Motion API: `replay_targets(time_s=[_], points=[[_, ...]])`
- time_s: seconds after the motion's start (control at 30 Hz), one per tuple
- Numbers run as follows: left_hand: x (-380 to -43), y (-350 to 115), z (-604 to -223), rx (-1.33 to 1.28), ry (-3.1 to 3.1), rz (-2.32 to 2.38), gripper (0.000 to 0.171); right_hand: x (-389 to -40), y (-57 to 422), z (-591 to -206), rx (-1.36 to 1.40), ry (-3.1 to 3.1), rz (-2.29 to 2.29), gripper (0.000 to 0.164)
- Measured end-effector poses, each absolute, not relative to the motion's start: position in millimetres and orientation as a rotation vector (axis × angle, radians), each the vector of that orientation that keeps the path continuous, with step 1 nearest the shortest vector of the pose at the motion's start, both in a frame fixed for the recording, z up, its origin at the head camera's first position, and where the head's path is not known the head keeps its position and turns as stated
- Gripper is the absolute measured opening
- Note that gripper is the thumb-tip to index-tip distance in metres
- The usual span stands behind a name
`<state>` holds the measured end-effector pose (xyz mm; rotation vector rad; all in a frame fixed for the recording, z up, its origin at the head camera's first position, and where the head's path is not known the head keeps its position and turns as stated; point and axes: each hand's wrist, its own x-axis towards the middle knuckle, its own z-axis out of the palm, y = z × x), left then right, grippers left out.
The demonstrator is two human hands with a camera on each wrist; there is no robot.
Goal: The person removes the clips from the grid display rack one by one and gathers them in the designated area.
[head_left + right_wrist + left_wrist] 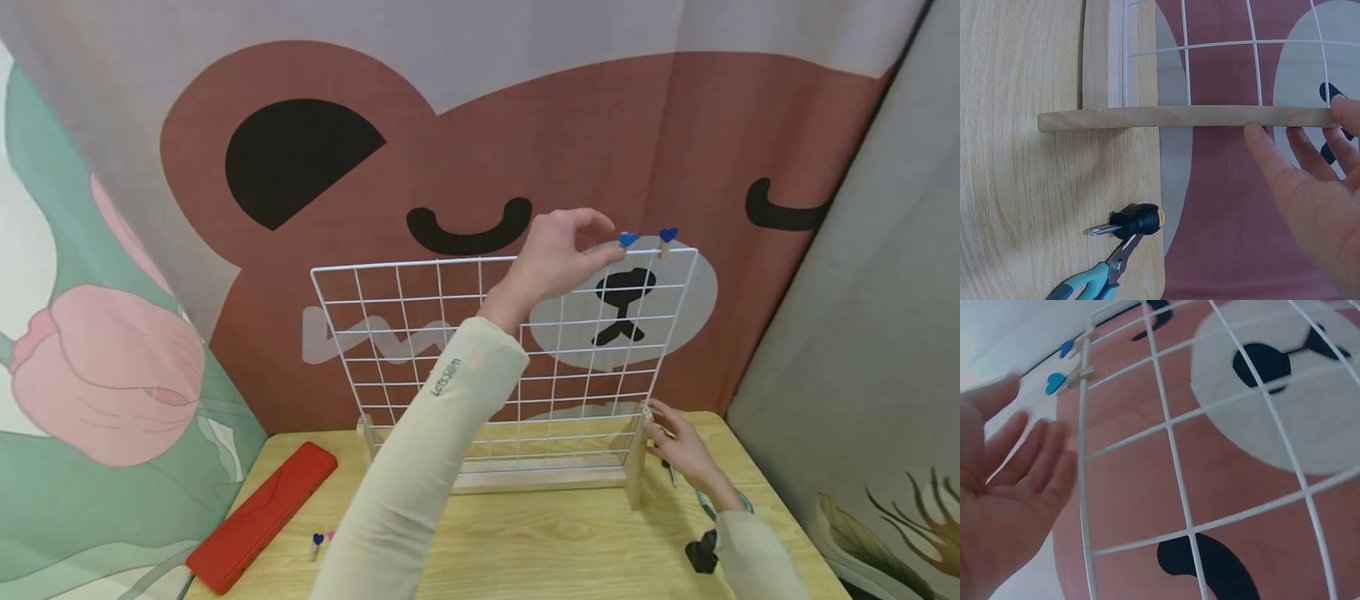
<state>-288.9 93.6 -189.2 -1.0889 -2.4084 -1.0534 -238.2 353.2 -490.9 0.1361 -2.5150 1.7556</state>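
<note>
A white wire grid (375, 266) stands upright in a wooden stand. My left hand (551, 250) is raised at its top bar, the thumb close to a clothespin with a light blue heart (627, 239). In the left wrist view that hand (1016, 487) has spread, slightly blurred fingers and nothing between them. Farther right on the bar sits a clothespin with a dark blue heart (668, 235). My right hand (682, 446) holds the upper end of the stand's right wooden post (1179, 116), thumb at its tip and fingers along its outer side.
A long red case (262, 517) lies at the table's left. Beside it is a loose dark-blue-heart clothespin (315, 546), with a bit of pink (332, 536) by the left sleeve. Right of the stand lie a stubby screwdriver (1138, 220) and teal-handled pliers (1094, 278). A printed curtain (570, 125) hangs behind.
</note>
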Motion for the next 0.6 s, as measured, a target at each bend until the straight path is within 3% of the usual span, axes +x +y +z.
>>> replay_targets(time_s=[0.27, 0.6], points=[[-288, 113, -190, -1.032, -2.554, -0.898, 0.046, -236, 354, -491, 0.131, -2.510, 1.748, 0.059], [-288, 124, -186, -1.027, -2.525, -0.919, 0.024, -235, 352, -492, 0.167, -2.503, 1.747, 0.059]])
